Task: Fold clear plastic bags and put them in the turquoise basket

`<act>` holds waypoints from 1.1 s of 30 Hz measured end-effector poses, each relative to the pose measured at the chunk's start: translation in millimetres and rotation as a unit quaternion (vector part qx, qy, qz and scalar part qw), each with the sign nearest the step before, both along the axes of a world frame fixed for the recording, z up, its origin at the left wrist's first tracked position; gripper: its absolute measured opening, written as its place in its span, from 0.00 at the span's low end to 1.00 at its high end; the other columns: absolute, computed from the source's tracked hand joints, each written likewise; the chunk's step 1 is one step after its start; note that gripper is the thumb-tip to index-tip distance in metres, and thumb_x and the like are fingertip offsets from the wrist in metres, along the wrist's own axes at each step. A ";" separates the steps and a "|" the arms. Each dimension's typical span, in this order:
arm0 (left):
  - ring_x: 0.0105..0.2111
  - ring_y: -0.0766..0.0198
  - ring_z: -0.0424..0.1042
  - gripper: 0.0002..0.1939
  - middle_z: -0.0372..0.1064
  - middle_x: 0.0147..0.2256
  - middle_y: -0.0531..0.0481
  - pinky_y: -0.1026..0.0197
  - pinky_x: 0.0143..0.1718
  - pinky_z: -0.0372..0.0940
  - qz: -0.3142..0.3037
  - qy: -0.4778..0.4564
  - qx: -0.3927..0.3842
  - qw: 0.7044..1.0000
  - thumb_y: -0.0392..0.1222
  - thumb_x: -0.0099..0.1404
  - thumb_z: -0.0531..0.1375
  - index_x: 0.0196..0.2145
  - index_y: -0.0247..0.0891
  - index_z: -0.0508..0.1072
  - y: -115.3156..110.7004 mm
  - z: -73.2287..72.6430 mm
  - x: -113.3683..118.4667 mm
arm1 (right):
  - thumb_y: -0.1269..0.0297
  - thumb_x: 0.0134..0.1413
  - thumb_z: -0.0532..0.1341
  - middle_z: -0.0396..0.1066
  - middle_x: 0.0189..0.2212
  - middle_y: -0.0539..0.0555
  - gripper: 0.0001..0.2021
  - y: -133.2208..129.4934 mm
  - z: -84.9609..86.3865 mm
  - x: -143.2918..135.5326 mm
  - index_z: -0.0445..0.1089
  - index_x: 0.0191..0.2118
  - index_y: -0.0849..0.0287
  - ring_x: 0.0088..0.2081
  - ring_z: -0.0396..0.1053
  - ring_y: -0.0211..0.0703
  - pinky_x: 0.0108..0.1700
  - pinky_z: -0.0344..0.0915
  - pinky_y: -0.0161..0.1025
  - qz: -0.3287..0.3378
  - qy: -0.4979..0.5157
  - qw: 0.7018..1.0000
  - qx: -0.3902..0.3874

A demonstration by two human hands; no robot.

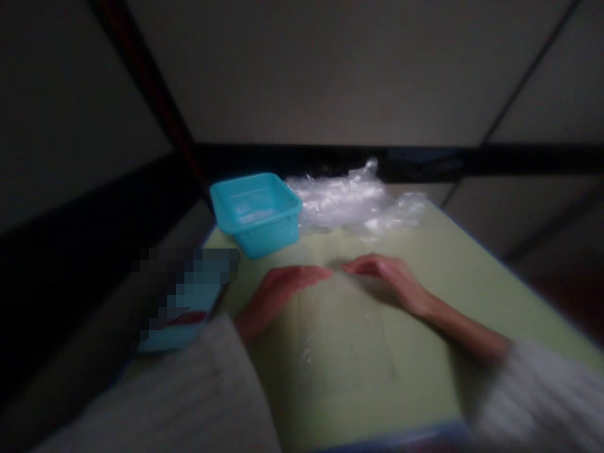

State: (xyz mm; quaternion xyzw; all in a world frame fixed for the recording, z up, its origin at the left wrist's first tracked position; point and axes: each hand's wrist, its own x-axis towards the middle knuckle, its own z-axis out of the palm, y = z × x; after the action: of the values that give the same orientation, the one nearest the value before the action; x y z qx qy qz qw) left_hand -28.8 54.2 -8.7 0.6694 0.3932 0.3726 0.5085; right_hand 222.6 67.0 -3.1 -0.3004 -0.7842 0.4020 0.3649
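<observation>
A clear, flat plastic bag or sheet (pixel 349 346) lies on the yellow tabletop between my forearms; its faint edges are hard to make out. My left hand (pixel 290 283) reaches in from the left over its far end, fingers stretched out together and pointing right. Opposite it, my right hand (pixel 389 274) points left with fingers extended and slightly bent. A small gap separates the two sets of fingertips. Nothing shows in either hand, though the picture is dim and blurred and contact with the plastic cannot be made out.
A turquoise plastic basin (pixel 268 236) with something pale inside stands at the far left of the yellow table (pixel 438 251). Beside it is a crumpled heap of clear plastic (pixel 340 198). A partly blurred-out bluish flat item (pixel 202 296) lies by the left edge. A wall rises behind.
</observation>
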 end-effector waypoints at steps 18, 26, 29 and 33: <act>0.49 0.53 0.70 0.28 0.73 0.46 0.40 0.49 0.55 0.59 -0.072 -0.053 -0.106 0.990 0.56 0.67 0.45 0.40 0.31 0.75 5.7 -8.8 3.3 | 0.50 0.60 0.53 0.75 0.31 0.56 0.20 0.4 0.2 -3.6 0.73 0.36 0.64 0.32 0.71 0.39 0.35 0.68 0.37 0.054 -0.039 0.996 -0.055; 0.50 0.52 0.69 0.28 0.72 0.46 0.39 0.47 0.56 0.59 -0.012 -0.106 -0.086 0.991 0.54 0.67 0.42 0.39 0.30 0.74 2.5 2.6 5.2 | 0.62 0.50 0.63 0.69 0.26 0.51 0.07 -42.8 13.2 -9.8 0.69 0.30 0.61 0.29 0.66 0.37 0.31 0.61 0.33 0.329 -0.222 0.911 0.112; 0.49 0.52 0.70 0.25 0.74 0.44 0.40 0.46 0.56 0.59 -0.022 -0.119 -0.106 0.987 0.51 0.67 0.45 0.37 0.31 0.75 2.1 1.0 5.7 | 0.64 0.46 0.62 0.68 0.26 0.51 0.05 -56.5 11.5 -13.5 0.67 0.27 0.59 0.28 0.64 0.39 0.30 0.59 0.36 0.304 -0.305 0.878 0.207; 0.48 0.53 0.71 0.23 0.75 0.43 0.42 0.47 0.56 0.59 -0.021 -0.121 -0.119 0.985 0.47 0.67 0.44 0.37 0.31 0.75 0.7 0.9 6.9 | 0.65 0.49 0.57 0.67 0.26 0.52 0.04 -65.9 9.2 -16.0 0.67 0.30 0.59 0.27 0.62 0.41 0.30 0.56 0.41 0.278 -0.344 0.847 0.294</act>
State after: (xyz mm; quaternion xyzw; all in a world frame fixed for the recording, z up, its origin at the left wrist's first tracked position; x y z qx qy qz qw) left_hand -21.9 54.9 -7.7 0.5622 0.3557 0.3907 0.6363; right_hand 206.6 1.1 6.1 -0.0680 -0.9917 0.1083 0.0160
